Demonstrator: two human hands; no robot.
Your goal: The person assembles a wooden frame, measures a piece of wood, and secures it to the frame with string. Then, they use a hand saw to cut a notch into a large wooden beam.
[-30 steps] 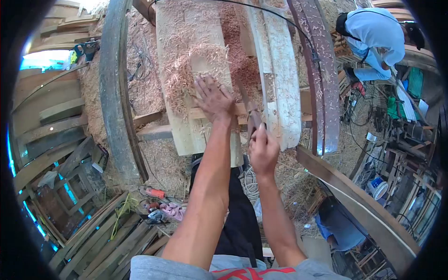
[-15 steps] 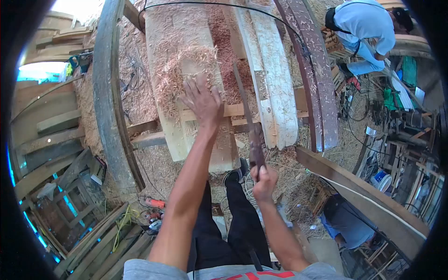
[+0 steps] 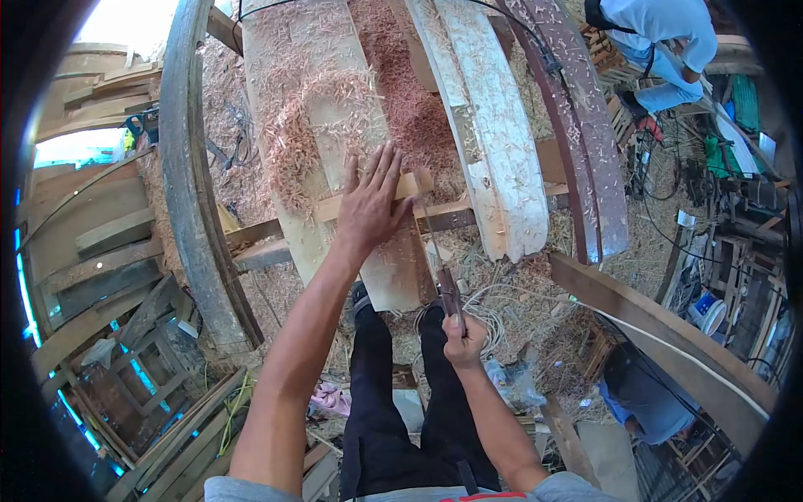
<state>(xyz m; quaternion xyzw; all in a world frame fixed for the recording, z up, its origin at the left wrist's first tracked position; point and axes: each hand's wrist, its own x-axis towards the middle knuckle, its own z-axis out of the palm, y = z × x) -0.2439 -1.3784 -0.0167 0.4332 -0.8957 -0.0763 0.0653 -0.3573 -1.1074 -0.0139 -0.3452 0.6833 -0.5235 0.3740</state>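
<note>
A small wooden strip (image 3: 329,208) lies crosswise over a wide pale plank (image 3: 393,283) strewn with curly shavings (image 3: 288,146). My left hand (image 3: 366,207) rests flat on the strip, fingers stretched forward and thumb out to the side. In my closed right hand (image 3: 465,341) is the handle of a handsaw (image 3: 449,289), held low and to the right of the plank's near end. The narrow blade points up and away from me, right at the strip's right end, and shows nearly edge-on.
A weathered beam (image 3: 186,184) runs along the left. Whitish boards (image 3: 506,167) and a reddish-brown beam (image 3: 598,167) lie to the right. One person (image 3: 661,42) is at the upper right, another (image 3: 648,397) at the lower right. Cable (image 3: 493,322) coils near my feet.
My left hand has shifted from the shavings onto the wooden strip. The saw has come lower and nearer, its blade now at the strip's right end. The view has also shifted slightly.
</note>
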